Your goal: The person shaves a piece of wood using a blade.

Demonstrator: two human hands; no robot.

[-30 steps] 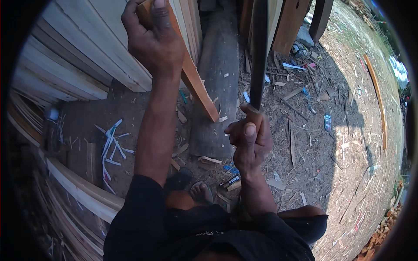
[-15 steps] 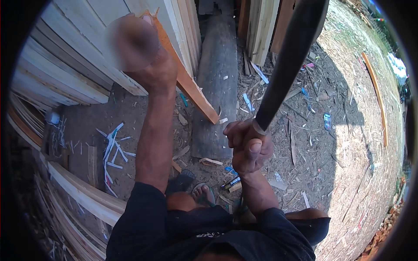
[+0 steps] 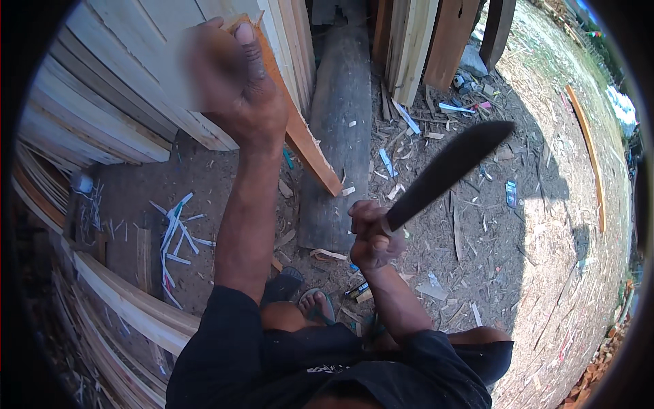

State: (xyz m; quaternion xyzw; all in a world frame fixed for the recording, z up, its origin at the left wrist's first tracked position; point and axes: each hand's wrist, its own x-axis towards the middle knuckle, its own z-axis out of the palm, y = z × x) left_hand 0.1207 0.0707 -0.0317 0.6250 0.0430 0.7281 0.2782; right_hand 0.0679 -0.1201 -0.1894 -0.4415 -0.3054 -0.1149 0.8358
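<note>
My left hand (image 3: pixel 245 102) is closed round the upper end of a reddish-brown wooden strip (image 3: pixel 310 151), its thumb lying along the top; part of the hand is blurred. The strip slants down and its lower end rests on a grey log (image 3: pixel 334 218) lying on the ground. My right hand (image 3: pixel 376 235) grips the handle of a machete (image 3: pixel 449 167), fingers wrapped round it. The dark, broad blade points up and to the right, over the littered ground, apart from the strip. Most of the handle is hidden in my fist.
Pale boards (image 3: pixel 102 82) lean at the left and far side. Stacked planks (image 3: pixel 129 293) lie at the lower left. White strips (image 3: pixel 177 238) and wood chips litter the ground. A long orange-brown board (image 3: pixel 589 157) lies in sunlight at the right. My sandalled foot (image 3: pixel 317 305) is near the log.
The machete blade has swung down from upright, tilting to the right, and my right hand has moved slightly left and down. My left hand has shifted slightly right on the wooden strip.
</note>
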